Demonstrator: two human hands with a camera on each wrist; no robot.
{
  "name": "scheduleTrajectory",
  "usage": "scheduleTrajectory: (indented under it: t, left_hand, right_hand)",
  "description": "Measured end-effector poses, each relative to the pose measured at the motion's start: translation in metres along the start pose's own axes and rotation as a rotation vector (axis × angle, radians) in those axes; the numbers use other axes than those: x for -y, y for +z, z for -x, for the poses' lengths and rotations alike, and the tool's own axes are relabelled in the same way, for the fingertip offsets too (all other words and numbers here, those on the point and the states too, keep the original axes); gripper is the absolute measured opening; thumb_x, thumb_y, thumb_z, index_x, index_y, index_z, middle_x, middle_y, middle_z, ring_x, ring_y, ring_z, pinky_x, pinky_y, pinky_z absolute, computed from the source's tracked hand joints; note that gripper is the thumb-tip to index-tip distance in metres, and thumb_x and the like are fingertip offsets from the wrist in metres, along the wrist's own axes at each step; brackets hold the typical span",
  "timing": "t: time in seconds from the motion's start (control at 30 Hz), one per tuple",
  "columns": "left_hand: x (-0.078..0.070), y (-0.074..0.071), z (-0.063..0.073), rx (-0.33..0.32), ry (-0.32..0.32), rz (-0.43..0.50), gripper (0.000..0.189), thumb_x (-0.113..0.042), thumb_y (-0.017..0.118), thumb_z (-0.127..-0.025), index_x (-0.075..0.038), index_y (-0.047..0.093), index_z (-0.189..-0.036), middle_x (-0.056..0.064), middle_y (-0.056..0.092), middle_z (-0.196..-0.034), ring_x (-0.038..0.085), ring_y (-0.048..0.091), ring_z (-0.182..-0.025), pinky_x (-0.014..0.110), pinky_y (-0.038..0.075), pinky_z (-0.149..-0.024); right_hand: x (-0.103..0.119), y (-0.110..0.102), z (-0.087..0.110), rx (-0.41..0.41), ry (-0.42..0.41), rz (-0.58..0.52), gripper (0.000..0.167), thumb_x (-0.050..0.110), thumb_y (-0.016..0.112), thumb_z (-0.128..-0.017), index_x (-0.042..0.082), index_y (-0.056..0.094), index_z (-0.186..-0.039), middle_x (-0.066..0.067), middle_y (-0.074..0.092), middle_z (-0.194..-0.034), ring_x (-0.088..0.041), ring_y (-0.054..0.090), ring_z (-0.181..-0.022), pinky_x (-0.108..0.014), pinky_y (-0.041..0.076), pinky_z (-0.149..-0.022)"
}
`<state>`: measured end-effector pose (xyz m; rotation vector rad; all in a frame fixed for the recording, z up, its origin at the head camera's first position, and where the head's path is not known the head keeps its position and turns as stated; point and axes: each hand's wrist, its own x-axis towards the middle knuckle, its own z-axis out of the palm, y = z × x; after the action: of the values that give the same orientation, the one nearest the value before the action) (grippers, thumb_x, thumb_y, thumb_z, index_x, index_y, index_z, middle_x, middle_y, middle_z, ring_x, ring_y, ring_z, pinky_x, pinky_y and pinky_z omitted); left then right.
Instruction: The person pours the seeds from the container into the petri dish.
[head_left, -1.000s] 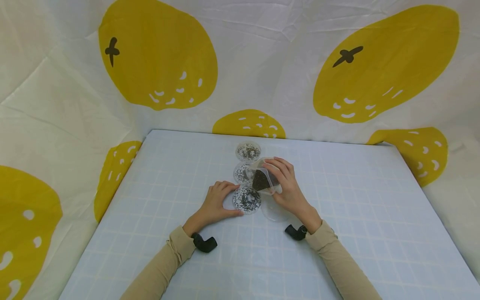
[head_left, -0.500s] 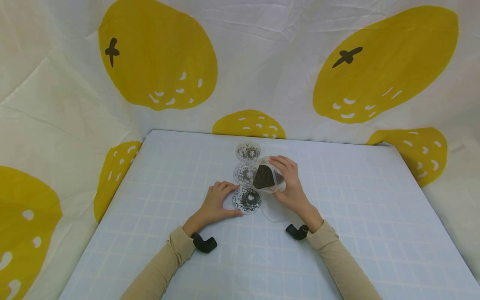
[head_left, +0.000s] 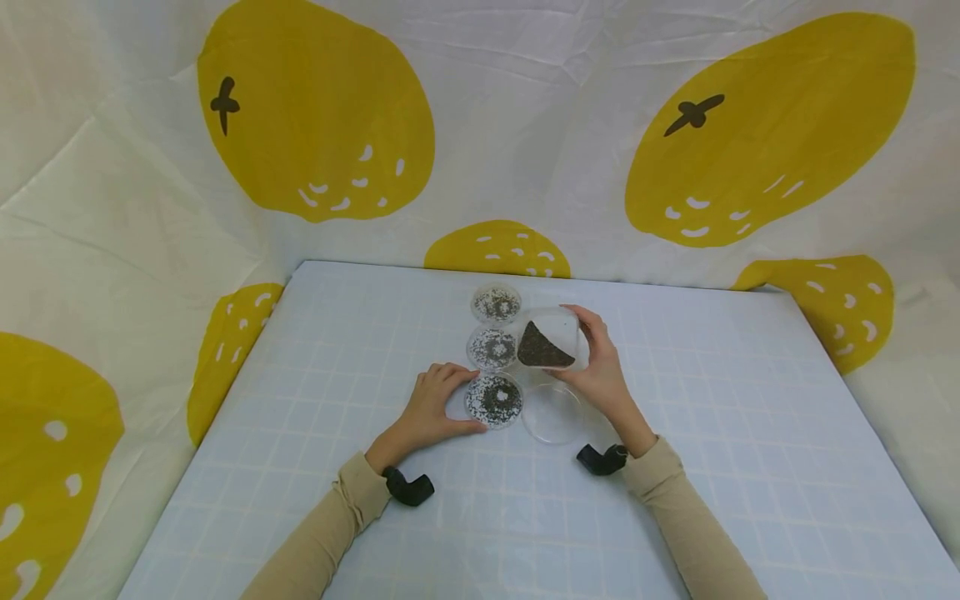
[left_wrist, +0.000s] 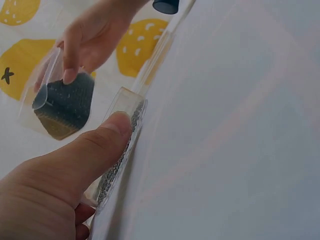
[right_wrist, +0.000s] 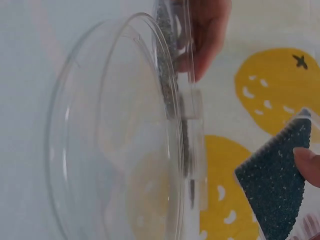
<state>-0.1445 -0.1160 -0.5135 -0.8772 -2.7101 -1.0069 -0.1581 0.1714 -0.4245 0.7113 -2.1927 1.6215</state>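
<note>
In the head view my left hand (head_left: 426,410) grips the nearest petri dish (head_left: 493,400) between thumb and fingertips. Dark and white granules are spread over its bottom. The left wrist view shows the thumb (left_wrist: 107,145) against the dish's side wall. My right hand (head_left: 600,371) holds a clear plastic container (head_left: 558,318) tilted above the table, right of the middle dish. Dark granules (head_left: 542,350) are heaped in its lower part. Two more petri dishes, one in the middle (head_left: 491,347) and one farthest (head_left: 496,302), hold similar granules.
A clear round lid or dish (head_left: 551,417) lies on the table right of the nearest dish; the right wrist view shows clear round rims (right_wrist: 115,130) there. The table (head_left: 750,433) has a pale checked cover. A fruit-print cloth (head_left: 525,167) hangs behind it.
My right hand has drawn the container rightward and slightly up, away from the nearest dish, and turned it more level. The middle dish and the clear round piece show more fully. My left hand stays put.
</note>
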Motion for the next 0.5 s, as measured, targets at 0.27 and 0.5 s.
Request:
scheduleTrajectory:
  t: [0.27,0.5]
  left_hand:
    - [-0.001,0.0,0.001,0.001,0.001,0.0,0.084,-0.049,0.088,-0.068,-0.012,0.057,-0.137,0.002,0.055,-0.125,0.023,0.045,-0.115,0.041,0.038,-0.091]
    - [-0.001,-0.001,0.0,0.004,0.001,0.005,0.084,-0.048,0.088,-0.068,-0.012,0.057,-0.137,0.003,0.055,-0.126,0.023,0.045,-0.115,0.041,0.038,-0.092]
  right_hand:
    - [-0.049,-0.02,0.003,-0.077,0.171,-0.264,0.094,-0.025,0.079,-0.063,-0.003,0.039,-0.145,-0.022,0.042,-0.145,-0.036,0.04,-0.133,-0.029,0.043,-0.108]
    - [-0.071,-0.042,0.006,-0.119,0.26,-0.336,0.091,-0.022,0.078,-0.069,0.0,0.04,-0.148,-0.025,0.043,-0.146,-0.029,0.037,-0.138,-0.032,0.031,-0.117]
